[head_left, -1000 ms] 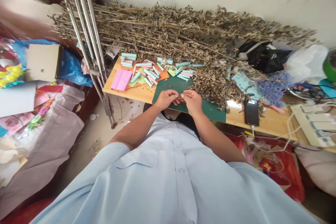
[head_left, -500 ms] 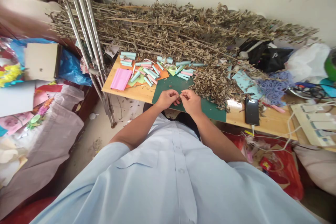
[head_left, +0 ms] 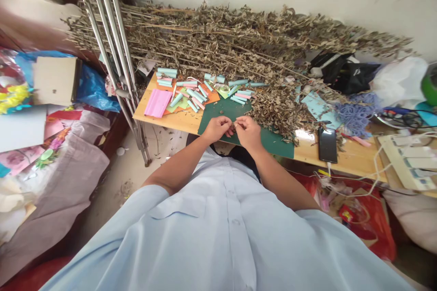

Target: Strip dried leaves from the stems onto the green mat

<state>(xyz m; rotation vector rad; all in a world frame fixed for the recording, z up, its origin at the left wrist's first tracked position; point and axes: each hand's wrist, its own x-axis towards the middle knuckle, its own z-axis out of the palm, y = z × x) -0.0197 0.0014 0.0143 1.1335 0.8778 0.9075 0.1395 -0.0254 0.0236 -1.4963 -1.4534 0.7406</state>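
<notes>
I have the left hand [head_left: 218, 129] and right hand [head_left: 248, 132] over one green mat [head_left: 212, 112], fingers curled, tips pinched close together; I cannot tell what they grip. Bare mat opens just beyond them. One heap of dried leaves [head_left: 280, 111] lies just far and right of the right hand; one phone [head_left: 327, 144] rests farther right, near the table's near edge. Farthest, leafy stalks [head_left: 205, 38] stretch left to right.
</notes>
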